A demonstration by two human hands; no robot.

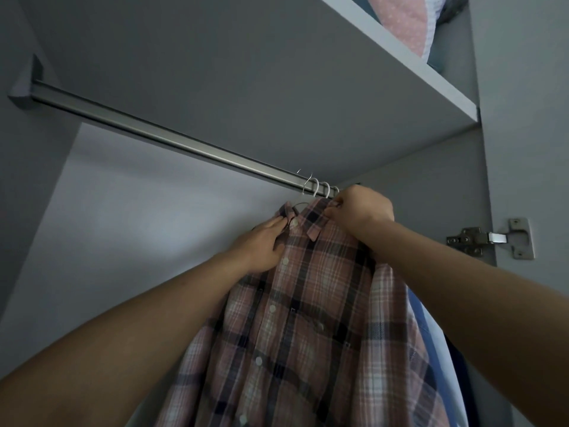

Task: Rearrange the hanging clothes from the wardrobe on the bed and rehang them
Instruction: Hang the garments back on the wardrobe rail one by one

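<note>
Plaid, pink and navy: the shirt (314,303) hangs at the right end of the rail (172,140), its hook (308,188) among other white ones bunched there. My right hand (361,212) pinches the collar near the hook; my left hand (264,245) grips the front placket just below the collar, fingers curled into the cloth. I judge this to be either the lifting off or the rehanging; I cannot tell which. Next I need a firm hold at the hanger's neck, so that the other hooks are not dragged along.
</note>
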